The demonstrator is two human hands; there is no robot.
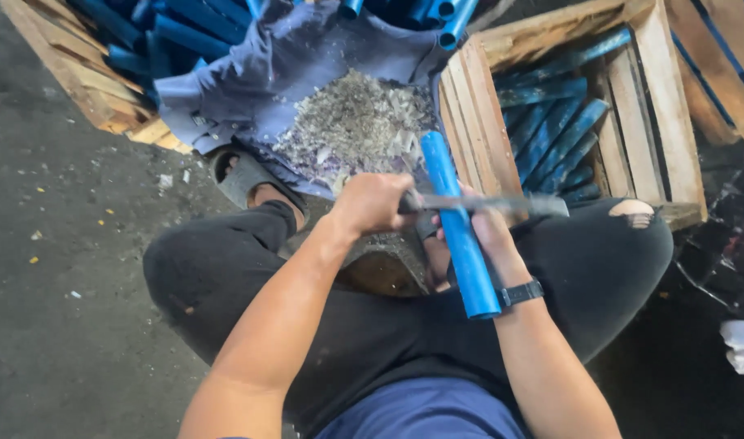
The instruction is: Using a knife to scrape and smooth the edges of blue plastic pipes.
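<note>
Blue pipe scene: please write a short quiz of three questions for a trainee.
1. True or false: the left hand grips the knife by its handle.
2. Where do the shavings lie? A) on the cloth B) in the crate C) on the person's lap
3. Fill in: the right hand, with a watch on its wrist, holds the blue ____.

Key: 1 true; 2 A; 3 pipe.
</note>
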